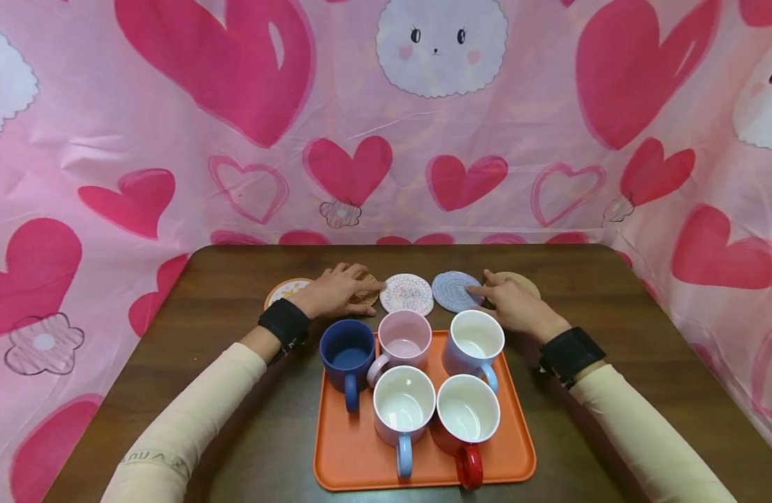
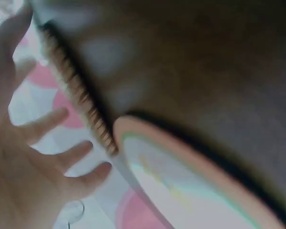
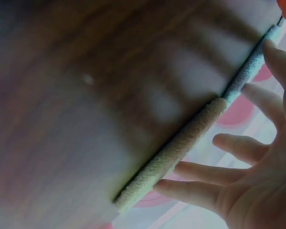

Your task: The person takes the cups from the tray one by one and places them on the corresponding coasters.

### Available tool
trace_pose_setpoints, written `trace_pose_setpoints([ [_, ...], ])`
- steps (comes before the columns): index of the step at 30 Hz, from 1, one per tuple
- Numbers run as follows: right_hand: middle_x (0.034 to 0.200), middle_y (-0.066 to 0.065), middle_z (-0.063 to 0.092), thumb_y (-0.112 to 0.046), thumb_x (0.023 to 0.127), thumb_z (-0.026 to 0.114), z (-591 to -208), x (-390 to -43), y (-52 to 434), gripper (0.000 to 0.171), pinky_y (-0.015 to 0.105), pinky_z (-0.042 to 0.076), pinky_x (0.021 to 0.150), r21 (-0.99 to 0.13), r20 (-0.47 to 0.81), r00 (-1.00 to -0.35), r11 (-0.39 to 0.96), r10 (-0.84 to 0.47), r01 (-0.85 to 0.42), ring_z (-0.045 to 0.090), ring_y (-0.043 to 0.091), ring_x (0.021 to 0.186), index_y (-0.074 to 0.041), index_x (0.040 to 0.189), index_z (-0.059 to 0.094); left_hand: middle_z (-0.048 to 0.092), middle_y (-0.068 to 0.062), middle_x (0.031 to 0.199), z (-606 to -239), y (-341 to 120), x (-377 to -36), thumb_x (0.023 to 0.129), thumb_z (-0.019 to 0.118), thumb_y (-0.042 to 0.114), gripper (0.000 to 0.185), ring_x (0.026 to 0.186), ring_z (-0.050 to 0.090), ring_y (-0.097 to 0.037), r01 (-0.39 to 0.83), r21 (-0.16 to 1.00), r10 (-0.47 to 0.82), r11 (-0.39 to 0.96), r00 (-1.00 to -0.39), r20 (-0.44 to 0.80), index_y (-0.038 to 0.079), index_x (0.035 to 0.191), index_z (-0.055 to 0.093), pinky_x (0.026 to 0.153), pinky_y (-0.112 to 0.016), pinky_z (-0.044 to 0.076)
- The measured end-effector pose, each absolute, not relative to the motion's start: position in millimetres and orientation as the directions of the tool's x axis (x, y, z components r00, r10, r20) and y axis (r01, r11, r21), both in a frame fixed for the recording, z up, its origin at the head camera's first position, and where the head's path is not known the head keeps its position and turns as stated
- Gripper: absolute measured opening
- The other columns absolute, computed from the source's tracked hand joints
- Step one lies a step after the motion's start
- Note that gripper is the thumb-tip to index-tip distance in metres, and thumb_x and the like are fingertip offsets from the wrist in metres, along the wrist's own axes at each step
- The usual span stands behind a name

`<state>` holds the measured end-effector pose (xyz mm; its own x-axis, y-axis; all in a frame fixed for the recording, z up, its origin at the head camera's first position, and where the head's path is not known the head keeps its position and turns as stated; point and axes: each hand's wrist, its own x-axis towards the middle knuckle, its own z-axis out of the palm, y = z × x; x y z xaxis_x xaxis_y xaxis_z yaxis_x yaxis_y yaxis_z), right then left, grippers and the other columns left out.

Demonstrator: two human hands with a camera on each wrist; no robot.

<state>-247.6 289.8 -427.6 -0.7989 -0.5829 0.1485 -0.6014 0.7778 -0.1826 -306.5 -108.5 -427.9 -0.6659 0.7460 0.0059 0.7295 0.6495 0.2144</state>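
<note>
Five round coasters lie in a row across the table. My left hand [image 1: 334,289] spreads over the brown woven coaster [image 1: 364,298], its index fingertip at the edge of the white speckled coaster [image 1: 406,295]. Left of that hand is a white coaster with an orange rim [image 1: 287,288], partly hidden. My right hand [image 1: 513,302] reaches over the last two: a fingertip rests on the blue-grey coaster [image 1: 452,290], and other fingers meet the tan coaster [image 1: 525,282]. In the right wrist view the fingers are spread along the edges of the tan and blue-grey coasters.
In front of the coasters an orange tray [image 1: 354,464] carries a dark blue mug [image 1: 341,342], a pink mug [image 1: 403,332], two light blue mugs and a red-handled mug [image 1: 469,412]. The wooden table's [image 1: 247,433] back edge meets a pink heart-patterned cloth [image 1: 411,119].
</note>
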Motion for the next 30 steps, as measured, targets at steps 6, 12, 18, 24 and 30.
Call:
trace_pose_setpoints([
  [6,0.143,0.035,0.049,-0.037,0.091,0.075,-420.1,-233.7,298.7,0.069,0.070,0.032,0.107,-0.212,0.067,-0.874,0.849,-0.481,-0.484,0.037,0.057,0.138,0.001,0.143,0.053,0.034,-0.024,0.156,-418.6,-160.9,-287.2,0.078,0.078,0.063,0.090,0.139,0.029,-0.052,0.528,0.295,0.576,0.796,-0.811,-0.104,0.023,0.153,0.046,0.104,-0.074,0.028],
  [12,0.148,0.044,0.034,-0.043,0.091,0.075,-404.3,-226.4,314.9,0.077,0.074,0.033,0.102,-0.244,0.058,-0.927,0.896,-0.370,-0.372,0.038,0.065,0.132,0.004,0.145,0.046,0.038,-0.031,0.150,-421.9,-209.2,-271.8,0.086,0.075,0.054,0.074,0.132,0.037,-0.059,0.465,0.247,0.506,0.850,-0.851,-0.141,0.021,0.148,0.053,0.096,-0.076,0.034],
  [18,0.150,0.043,0.033,-0.045,0.092,0.073,-401.5,-225.7,319.4,0.079,0.073,0.033,0.103,-0.291,0.035,-0.941,0.898,-0.336,-0.331,0.037,0.063,0.134,0.006,0.145,0.044,0.054,-0.030,0.137,-426.2,-209.4,-279.4,0.089,0.075,0.033,0.054,0.134,0.045,-0.047,0.584,0.248,0.603,0.773,-0.798,-0.001,0.013,0.137,0.063,0.107,-0.067,0.033],
  [24,0.147,0.043,0.037,-0.041,0.091,0.075,-404.7,-226.9,314.9,0.072,0.073,0.035,0.102,-0.302,0.062,-0.930,0.882,-0.361,-0.362,0.038,0.062,0.134,0.004,0.140,0.049,0.055,-0.031,0.136,-427.1,-201.9,-285.6,0.088,0.076,0.032,0.052,0.134,0.046,-0.045,0.594,0.270,0.612,0.758,-0.791,0.021,0.008,0.132,0.066,0.112,-0.064,0.029],
  [30,0.143,0.040,0.045,-0.037,0.091,0.075,-409.7,-231.5,309.8,0.064,0.072,0.036,0.102,-0.278,0.068,-0.914,0.872,-0.401,-0.403,0.040,0.061,0.133,0.003,0.136,0.054,0.056,-0.029,0.136,-427.4,-207.0,-283.7,0.087,0.077,0.034,0.052,0.133,0.048,-0.043,0.583,0.250,0.597,0.773,-0.802,0.020,0.008,0.131,0.066,0.112,-0.062,0.030],
])
